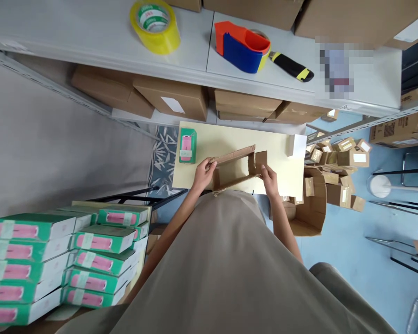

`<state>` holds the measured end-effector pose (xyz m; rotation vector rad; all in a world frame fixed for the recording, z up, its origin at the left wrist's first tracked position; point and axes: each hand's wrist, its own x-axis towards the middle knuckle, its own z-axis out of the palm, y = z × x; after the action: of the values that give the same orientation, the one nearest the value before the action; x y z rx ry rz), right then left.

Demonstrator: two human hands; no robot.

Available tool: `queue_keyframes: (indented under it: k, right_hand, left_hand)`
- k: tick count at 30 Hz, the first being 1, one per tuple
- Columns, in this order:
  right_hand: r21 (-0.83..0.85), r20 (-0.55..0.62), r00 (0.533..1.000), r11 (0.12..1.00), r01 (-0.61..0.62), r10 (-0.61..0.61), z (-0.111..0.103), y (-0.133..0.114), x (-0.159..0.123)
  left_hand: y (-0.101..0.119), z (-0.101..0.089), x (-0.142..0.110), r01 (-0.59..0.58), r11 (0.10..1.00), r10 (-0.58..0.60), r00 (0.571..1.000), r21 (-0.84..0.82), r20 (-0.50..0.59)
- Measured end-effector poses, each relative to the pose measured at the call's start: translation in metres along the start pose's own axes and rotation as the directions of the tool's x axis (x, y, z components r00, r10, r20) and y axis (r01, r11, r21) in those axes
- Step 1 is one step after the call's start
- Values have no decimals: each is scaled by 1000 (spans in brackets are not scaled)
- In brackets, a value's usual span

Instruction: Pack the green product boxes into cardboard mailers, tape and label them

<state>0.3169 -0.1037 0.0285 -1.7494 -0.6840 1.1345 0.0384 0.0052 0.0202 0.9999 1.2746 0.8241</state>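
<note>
Between my two hands is a small brown cardboard box [233, 185], unfolded into a frame with the pale tabletop showing through it. My left hand [204, 172] pinches its left edge near the upper corner. On the other side, my right hand [269, 180] grips a flap at the right end. A green product box [187, 146] with a pink bottle picture lies on the cream table [278, 144], left of the cardboard box. A small white box [297, 145] stands at the table's right end.
On the shelf [191, 46] ahead are a yellow tape roll [155, 27], a tape dispenser [242, 46] and a utility knife [291, 66]. Green boxes [101, 260] are stacked at the lower left. To the right, an open carton [311, 204] stands near piled parcels [348, 153].
</note>
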Motion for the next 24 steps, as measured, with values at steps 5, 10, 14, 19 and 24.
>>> queue_keyframes:
  k: [5, 10, 14, 19, 24]
  right_hand:
    - [-178, -53, 993, 979, 95, -106, 0, -12, 5]
    - [-395, -8, 991, 911, 118, -132, 6, -23, 3]
    - [-447, 81, 983, 875, 183, -164, 11, -32, -4]
    - [-463, 158, 979, 866, 188, -127, 25, -18, -15]
    - [-540, 199, 979, 829, 148, -45, 31, 6, -18]
  left_hand:
    - [15, 11, 28, -62, 997, 63, 998, 41, -14]
    - [9, 19, 45, 56, 998, -61, 981, -29, -182]
    - [-7, 9, 26, 96, 995, -90, 974, 21, -206]
    - [-26, 3, -13, 138, 984, -117, 978, 116, -170]
    - [-45, 9, -27, 109, 966, -88, 991, 233, -95]
